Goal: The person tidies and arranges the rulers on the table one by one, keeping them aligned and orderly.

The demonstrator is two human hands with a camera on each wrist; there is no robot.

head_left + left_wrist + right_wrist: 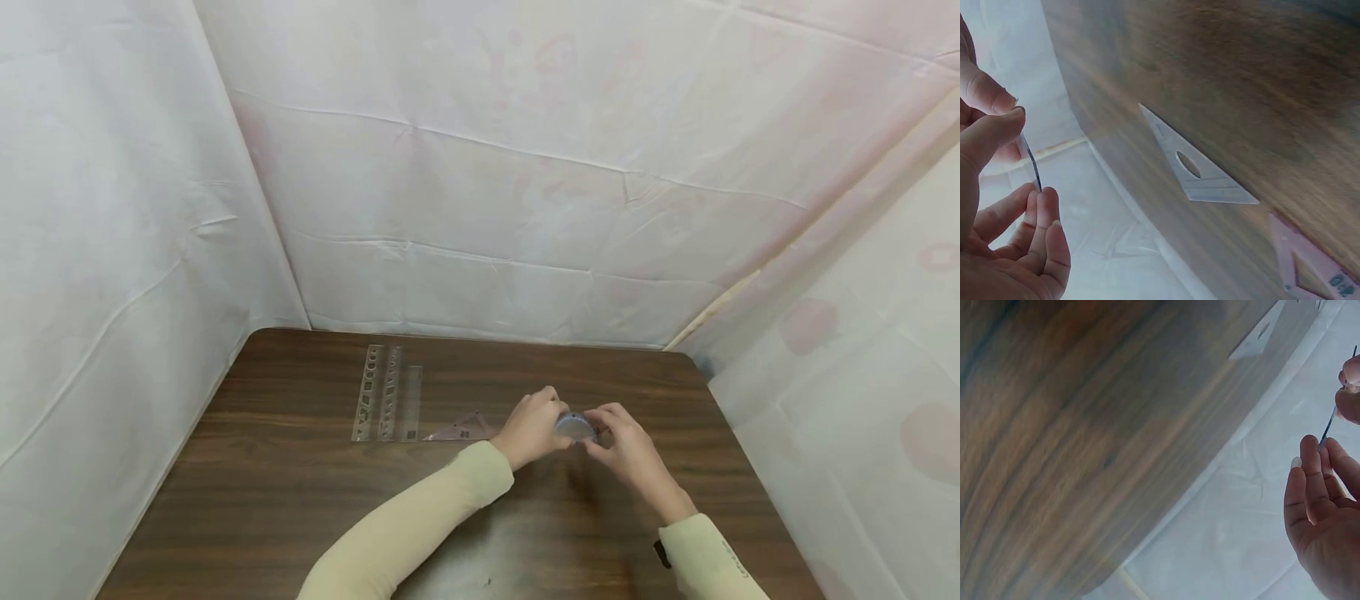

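A small, thin, bluish clear plastic protractor point(575, 427) is held up over the middle of the brown table point(300, 500) between both hands. My left hand point(551, 422) pinches its left side. In the left wrist view the left hand point(1022, 164) has thumb and fingers closed on the thin plastic edge point(1031, 164). My right hand point(600, 433) grips the right side. In the right wrist view the right hand point(1335, 419) has fingertips point(1313, 462) touching the thin edge point(1327, 430). Both arms wear cream sleeves.
Three clear stencil rulers point(388, 392) lie side by side at the back left of the table. A pink set square point(459, 430) lies next to my left hand, and a clear set square point(1200, 170) lies flat nearby. White sheets wall the table on three sides.
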